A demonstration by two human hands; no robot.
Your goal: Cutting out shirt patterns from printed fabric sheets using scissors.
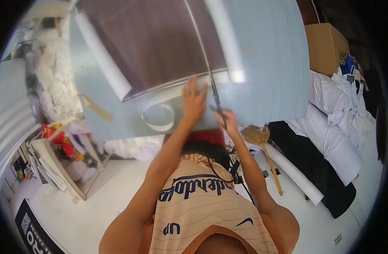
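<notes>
Blue tabletop (272, 91) | left grip (194, 103) — flat, fingers splayed | right grip (229, 120) — curled round dark rod (215, 92)

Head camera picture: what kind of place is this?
It looks like a workshop, maybe for cutting fabric or other sheet material: there's a big pale blue table, a brown sheet on it, and a white roll nearby.

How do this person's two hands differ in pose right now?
The left hand is open, its fingers extended; the right hand is curled around the handle end of a long dark tool.
The left hand reaches farther up the table, fingertips by the brown sheet's near edge; the right hand is close to the table's near edge.
Both are bare.
</notes>
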